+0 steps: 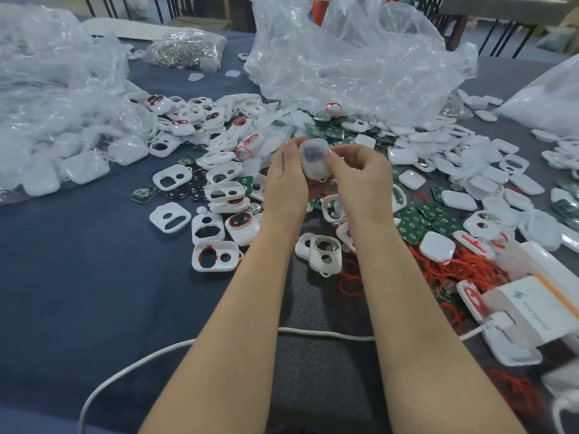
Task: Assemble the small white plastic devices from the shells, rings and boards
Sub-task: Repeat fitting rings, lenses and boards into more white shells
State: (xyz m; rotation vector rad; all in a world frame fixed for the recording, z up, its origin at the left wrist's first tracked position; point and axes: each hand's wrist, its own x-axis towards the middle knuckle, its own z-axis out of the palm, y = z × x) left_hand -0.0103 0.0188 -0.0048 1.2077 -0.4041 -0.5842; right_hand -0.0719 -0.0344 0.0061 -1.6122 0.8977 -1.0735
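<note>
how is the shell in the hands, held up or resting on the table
Held up. The left hand and right hand pinch the shell by its sides, clear of the table.

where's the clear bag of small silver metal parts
Head view: the clear bag of small silver metal parts lies far back on the dark blue table, left of centre, between the crumpled clear plastic heap and the big crumpled clear plastic bag.

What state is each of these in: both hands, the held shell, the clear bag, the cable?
held shell, lifted above the table
left hand, holds held shell
right hand, pinches held shell
clear bag, crumpled, on table
cable, slack on table
</note>
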